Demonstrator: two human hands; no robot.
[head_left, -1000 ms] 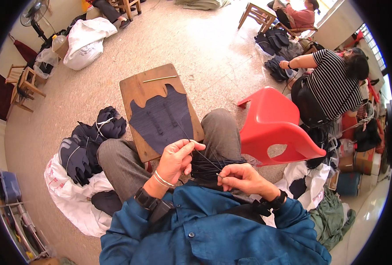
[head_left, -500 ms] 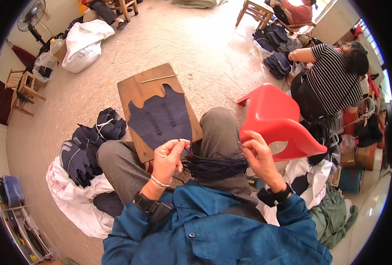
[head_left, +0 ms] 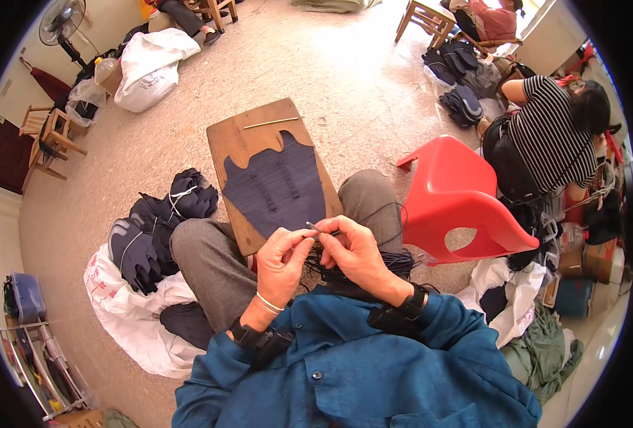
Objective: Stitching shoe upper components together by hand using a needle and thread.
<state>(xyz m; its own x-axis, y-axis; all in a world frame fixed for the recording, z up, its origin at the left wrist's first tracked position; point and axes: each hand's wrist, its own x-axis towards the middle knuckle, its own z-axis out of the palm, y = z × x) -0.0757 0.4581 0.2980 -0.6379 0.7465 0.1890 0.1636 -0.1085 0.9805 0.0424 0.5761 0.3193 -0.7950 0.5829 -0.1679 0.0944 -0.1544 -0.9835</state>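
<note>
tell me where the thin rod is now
In the head view, slightly left of centre, the thin rod lies across the far end of the wooden board, just beyond the dark fabric piece.

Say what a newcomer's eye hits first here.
The bright red chair, right of centre, jumps out first. Next is the dark fabric piece on the wooden board, left of it. The left hand and right hand sit close together mid-picture, pinching a small thin item.
</note>
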